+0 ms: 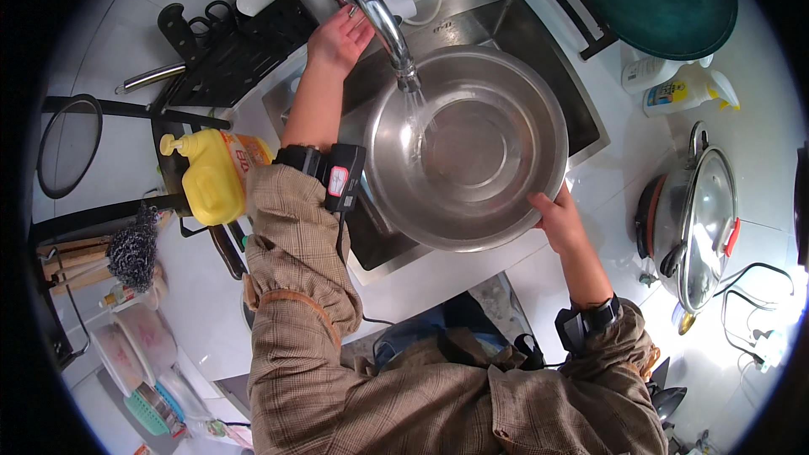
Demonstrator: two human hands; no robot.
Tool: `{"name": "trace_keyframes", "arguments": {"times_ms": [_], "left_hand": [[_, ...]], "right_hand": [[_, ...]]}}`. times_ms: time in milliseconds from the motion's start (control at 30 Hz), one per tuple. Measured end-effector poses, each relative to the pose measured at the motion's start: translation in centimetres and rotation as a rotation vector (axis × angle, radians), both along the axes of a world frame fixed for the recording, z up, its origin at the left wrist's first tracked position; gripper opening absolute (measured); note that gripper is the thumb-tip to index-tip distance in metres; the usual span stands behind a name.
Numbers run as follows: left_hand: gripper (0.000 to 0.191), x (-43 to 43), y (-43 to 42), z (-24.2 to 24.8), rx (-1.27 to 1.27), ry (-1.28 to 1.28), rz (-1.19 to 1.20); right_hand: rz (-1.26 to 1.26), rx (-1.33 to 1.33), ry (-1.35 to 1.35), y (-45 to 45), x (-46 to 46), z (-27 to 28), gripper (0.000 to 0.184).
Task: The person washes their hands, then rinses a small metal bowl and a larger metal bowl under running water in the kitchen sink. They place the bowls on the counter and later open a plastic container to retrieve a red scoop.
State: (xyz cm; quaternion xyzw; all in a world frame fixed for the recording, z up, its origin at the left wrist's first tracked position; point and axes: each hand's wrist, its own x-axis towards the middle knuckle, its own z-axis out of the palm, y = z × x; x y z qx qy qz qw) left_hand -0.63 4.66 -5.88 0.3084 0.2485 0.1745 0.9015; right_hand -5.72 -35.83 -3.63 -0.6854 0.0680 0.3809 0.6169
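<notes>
A wide stainless steel basin (468, 215) rests tilted over the sink (556, 63). My right hand (556, 215) grips its near right rim, thumb on the inside and fingers underneath. From the chrome gooseneck faucet (379, 9), running water (414, 120) falls into the left part of the basin. My left hand (341, 41) is raised behind the spout, palm partly turned up. A small metal tip, perhaps the faucet's lever, shows at its fingers; the spout hides part of this contact, so a grip on it cannot be made out.
Left of the sink stand a black rack (234, 57) with a knife and scissors, and a yellow pump jug (212, 183). To the right are spray bottles (682, 91), a glass-lidded pot (701, 227) and power cords (733, 297). A dark green round item (657, 0) leans upper right.
</notes>
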Motion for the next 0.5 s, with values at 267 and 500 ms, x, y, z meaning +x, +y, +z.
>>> {"name": "trace_keyframes", "arguments": {"times_ms": [267, 500], "left_hand": [[0.027, -2.4, -2.8, 1.3, 0.442, 0.247, 0.118], [0.030, -2.6, -3.6, 2.2, 0.631, 0.256, -0.045]], "right_hand": [[0.029, 0.043, 0.063, 1.7, 0.4, 0.4, 0.051], [0.033, 0.113, 0.212, 1.5, 1.1, -0.5, 0.044]]}}
